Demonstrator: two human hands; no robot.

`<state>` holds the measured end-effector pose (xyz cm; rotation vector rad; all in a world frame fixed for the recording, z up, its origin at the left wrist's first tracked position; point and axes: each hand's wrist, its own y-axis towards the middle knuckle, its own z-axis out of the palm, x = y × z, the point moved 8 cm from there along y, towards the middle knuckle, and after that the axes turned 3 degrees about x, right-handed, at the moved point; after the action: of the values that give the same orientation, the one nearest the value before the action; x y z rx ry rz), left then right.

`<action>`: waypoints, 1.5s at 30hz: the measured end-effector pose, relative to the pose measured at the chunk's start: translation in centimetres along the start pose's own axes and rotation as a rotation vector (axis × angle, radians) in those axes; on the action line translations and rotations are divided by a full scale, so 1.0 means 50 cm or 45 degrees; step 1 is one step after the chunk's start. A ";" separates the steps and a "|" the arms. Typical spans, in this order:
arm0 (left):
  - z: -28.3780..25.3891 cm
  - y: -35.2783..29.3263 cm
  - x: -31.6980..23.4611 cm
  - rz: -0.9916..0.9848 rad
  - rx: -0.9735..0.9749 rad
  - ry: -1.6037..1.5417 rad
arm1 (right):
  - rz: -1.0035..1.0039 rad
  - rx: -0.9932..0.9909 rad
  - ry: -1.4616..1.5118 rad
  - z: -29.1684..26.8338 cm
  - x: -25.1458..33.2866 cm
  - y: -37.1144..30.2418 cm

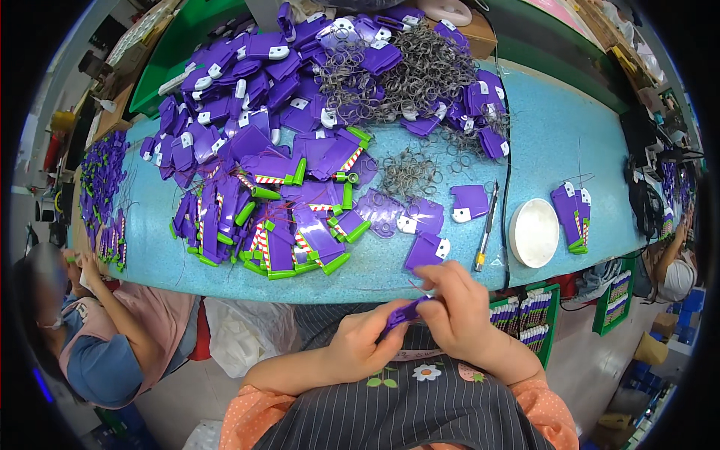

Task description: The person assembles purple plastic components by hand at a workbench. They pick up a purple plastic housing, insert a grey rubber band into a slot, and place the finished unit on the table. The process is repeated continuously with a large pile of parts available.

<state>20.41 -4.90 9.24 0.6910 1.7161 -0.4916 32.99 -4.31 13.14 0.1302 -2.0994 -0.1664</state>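
Close to my body, my left hand (361, 336) grips a small purple plastic part (399, 318) between thumb and fingers. At the part's far end, my right hand (461, 311) has its thumb and bent fingers closed on it; the fingertips hide the exact contact. A thin red wire shows beside the right fingertips. Just beyond my hands, a purple shell with a white corner (427, 251) lies on the blue table (405, 165). Similar loose shells (469, 203) rest a little farther off. To the left are heaped purple parts with green ends and red-and-white striped edges (281, 240).
A large pile of purple and white shells (247, 90) fills the back left, beside tangled metal springs (420, 67). On the right are a craft knife (486, 232), a black cable, a white bowl (534, 233) and two assembled parts (574, 214). Another person (120, 337) sits at left.
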 end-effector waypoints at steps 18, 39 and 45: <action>-0.031 0.012 -0.044 0.232 -0.346 0.426 | 0.025 0.105 0.432 0.034 -0.051 -0.022; -0.007 0.026 0.047 -0.003 -0.305 -0.779 | -0.031 0.250 0.277 0.021 -0.029 0.042; -0.013 0.019 0.038 -0.040 -0.308 -0.259 | -0.077 -0.007 0.127 0.026 -0.036 0.001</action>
<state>20.27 -3.45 7.59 0.4254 1.5638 -0.3554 32.80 -3.88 10.98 0.1949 -1.9965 -0.1978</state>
